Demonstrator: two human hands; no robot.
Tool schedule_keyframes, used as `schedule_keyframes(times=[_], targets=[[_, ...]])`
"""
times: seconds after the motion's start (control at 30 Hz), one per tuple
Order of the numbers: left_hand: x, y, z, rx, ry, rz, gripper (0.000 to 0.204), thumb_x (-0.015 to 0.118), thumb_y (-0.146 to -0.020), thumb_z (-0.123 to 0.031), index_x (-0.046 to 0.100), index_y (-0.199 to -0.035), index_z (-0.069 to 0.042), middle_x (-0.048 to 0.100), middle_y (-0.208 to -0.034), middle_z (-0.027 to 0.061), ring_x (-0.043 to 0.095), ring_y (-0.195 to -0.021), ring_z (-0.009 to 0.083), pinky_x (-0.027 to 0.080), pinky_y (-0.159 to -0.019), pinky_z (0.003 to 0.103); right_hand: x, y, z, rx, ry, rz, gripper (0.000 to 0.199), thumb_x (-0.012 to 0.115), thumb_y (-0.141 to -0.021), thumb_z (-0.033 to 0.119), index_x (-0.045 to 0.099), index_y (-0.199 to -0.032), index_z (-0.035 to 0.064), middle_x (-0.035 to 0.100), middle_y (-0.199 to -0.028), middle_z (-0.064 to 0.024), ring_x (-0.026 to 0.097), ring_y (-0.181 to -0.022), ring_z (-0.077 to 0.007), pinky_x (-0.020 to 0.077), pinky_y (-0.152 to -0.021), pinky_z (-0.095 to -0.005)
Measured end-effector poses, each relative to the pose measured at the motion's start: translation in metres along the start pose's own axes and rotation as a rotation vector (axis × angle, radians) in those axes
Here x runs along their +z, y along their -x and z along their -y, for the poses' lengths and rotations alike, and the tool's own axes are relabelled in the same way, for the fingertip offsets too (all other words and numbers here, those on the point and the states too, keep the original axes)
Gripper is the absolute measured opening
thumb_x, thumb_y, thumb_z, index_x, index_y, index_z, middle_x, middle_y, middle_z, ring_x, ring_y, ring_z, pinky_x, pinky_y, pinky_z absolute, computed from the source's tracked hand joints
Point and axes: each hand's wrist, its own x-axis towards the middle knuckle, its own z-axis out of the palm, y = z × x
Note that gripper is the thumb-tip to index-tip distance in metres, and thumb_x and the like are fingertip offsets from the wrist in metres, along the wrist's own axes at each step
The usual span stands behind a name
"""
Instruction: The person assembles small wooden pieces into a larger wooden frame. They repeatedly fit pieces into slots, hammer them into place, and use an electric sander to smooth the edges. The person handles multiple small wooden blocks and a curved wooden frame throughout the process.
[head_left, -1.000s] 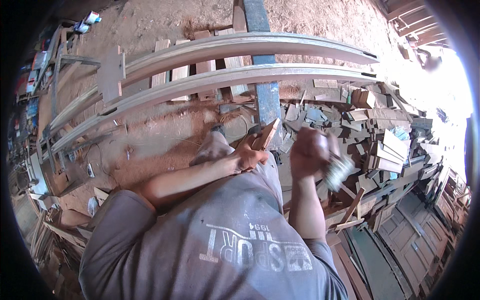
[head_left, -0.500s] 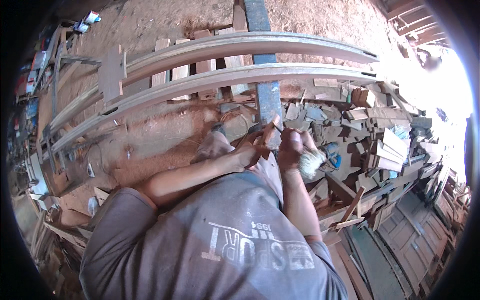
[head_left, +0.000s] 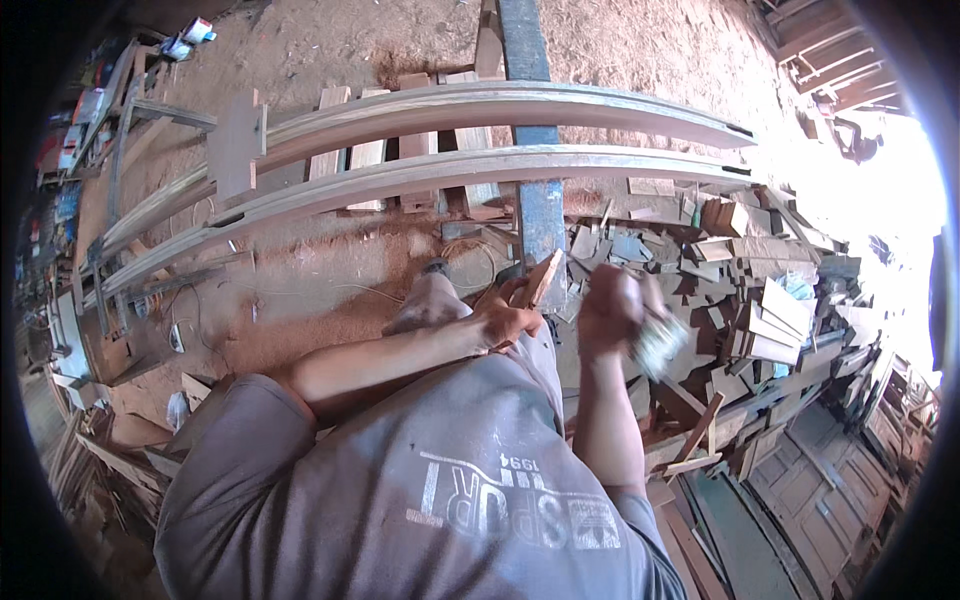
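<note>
My left hand grips a small brown wooden block and holds it upright in front of my chest. My right hand is closed around a folded pale sheet that looks like sandpaper, a short way to the right of the block and apart from it. The right hand is blurred. My grey shirt fills the lower part of the view. A bare foot rests on the sawdust-covered floor just left of the left hand.
Two long curved wooden beams lie across a blue metal bar ahead. A heap of wood offcuts spreads to the right. Timber and frames line the left side. Reddish sawdust covers the floor.
My right hand was away from the block, came against it half a second ago, and has drawn back to the right. The left hand has kept the block almost still.
</note>
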Motion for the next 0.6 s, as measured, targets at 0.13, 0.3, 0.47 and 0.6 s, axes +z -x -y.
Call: schedule_keyframes(times=[0.13,0.3,0.47,0.6], targets=[[0.003,-0.002,0.006,0.064,0.086,0.004,0.086,0.080,-0.073,-0.017,0.048,-0.153,-0.010,0.060,-0.072,0.0033,0.051,-0.049,0.0127,0.042,-0.041,0.032,0.005,0.010,0.046,-0.441,0.551,0.282,0.033,0.058,-0.102,0.033,0.061,-0.081,0.0083,0.067,-0.080,-0.0082,0.067,-0.078,-0.0271,0.0533,-0.074,-0.0392],[-0.003,-0.031,0.040,0.223,0.006,-0.050,0.068,0.082,-0.078,-0.028,0.061,-0.141,-0.012,0.066,-0.072,0.0041,0.055,-0.050,0.0131,0.047,-0.043,0.035,-0.040,0.030,-0.022,-0.006,0.214,0.113,0.031,0.062,-0.103,0.031,0.062,-0.081,0.0088,0.065,-0.085,-0.0108,0.066,-0.081,-0.0290,0.0524,-0.072,-0.0408],[0.001,0.001,0.000,-0.004,-0.028,-0.017,0.085,0.076,-0.075,-0.022,0.046,-0.155,-0.014,0.058,-0.076,0.0049,0.050,-0.052,0.0152,0.041,-0.042,0.033,-0.017,0.010,0.024,-0.265,-0.077,0.299,0.027,0.066,-0.101,0.022,0.058,-0.078,0.0094,0.059,-0.077,-0.0057,0.060,-0.076,-0.0210,0.0502,-0.072,-0.0384],[-0.012,-0.040,0.026,0.124,0.117,-0.048,0.085,0.077,-0.077,-0.022,0.045,-0.156,-0.014,0.064,-0.082,0.0076,0.055,-0.059,0.0183,0.049,-0.053,0.037,0.002,0.019,-0.006,0.254,0.156,-0.010,0.031,0.072,-0.097,0.022,0.051,-0.075,0.0148,0.047,-0.067,0.0021,0.048,-0.066,-0.0116,0.0411,-0.062,-0.0338]])
